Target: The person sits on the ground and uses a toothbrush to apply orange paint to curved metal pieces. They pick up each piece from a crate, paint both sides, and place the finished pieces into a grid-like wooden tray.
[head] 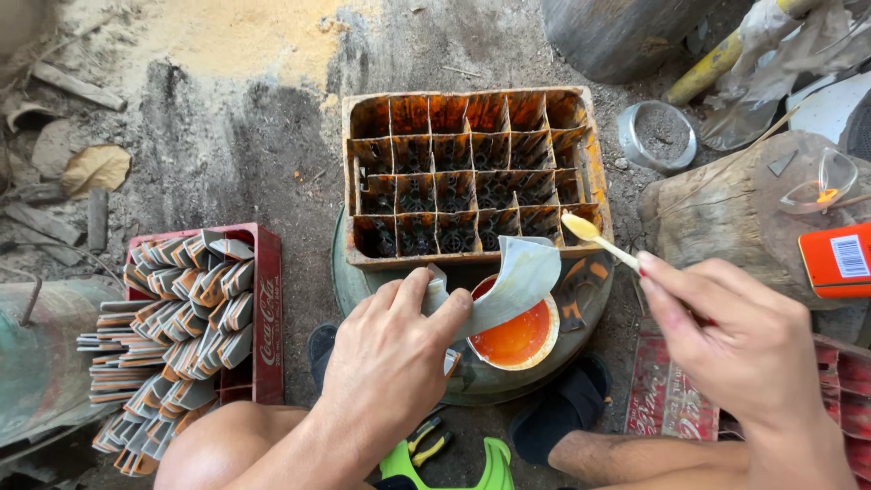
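My left hand [392,358] grips a curved grey strip [517,277] and holds it over a small bowl of orange liquid [517,338]. My right hand [739,340] holds a thin stick [599,238] whose yellow-coated tip hovers just above the strip's upper end. Beyond them sits an orange-stained divided crate [472,172] with empty compartments, resting on a round drum top [358,272].
A red crate [265,308] at my left is packed with many folded grey and orange strips [186,318]. To the right are a log stump [726,204], a metal ring [658,136], an orange box [836,259] and another red crate [667,390]. My knees and sandals are below.
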